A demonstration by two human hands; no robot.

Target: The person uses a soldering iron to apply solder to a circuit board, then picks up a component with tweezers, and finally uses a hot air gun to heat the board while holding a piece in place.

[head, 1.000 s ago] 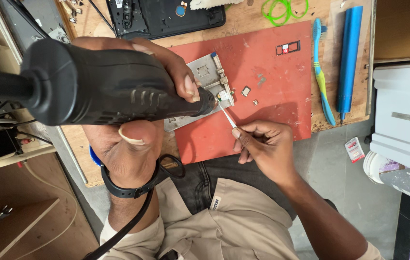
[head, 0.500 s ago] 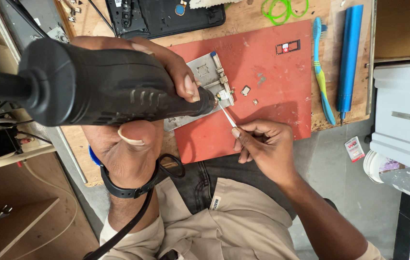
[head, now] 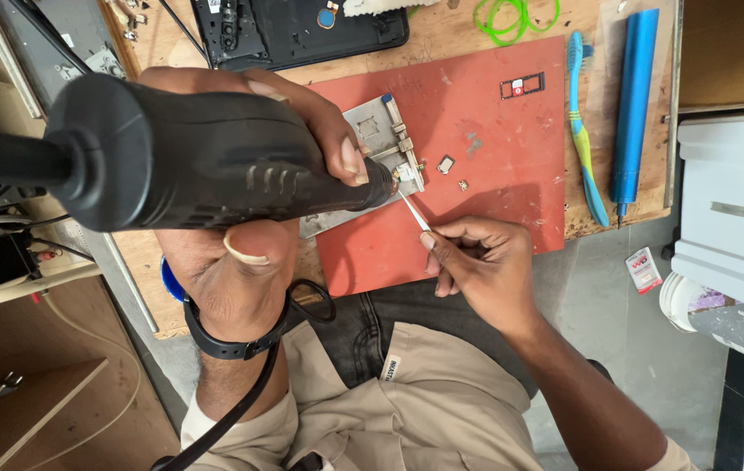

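Count: one black hot-air gun (head: 188,161), one tweezers (head: 414,209), one metal jig (head: 380,144), one red mat (head: 485,139). One toothbrush (head: 583,131), one blue tube (head: 632,105), two loose chips (head: 452,173).

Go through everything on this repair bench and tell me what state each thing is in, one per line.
Left hand: gripping the black hot-air gun, nozzle aimed at the metal holder.
Right hand: pinching tweezers, tips at the holder.
Metal holder: flat on the red mat.
Phone body: opened, back up.
SIM tray: out, lying on the mat.
Toothbrush: lying unused.
Blue tool: lying unused.
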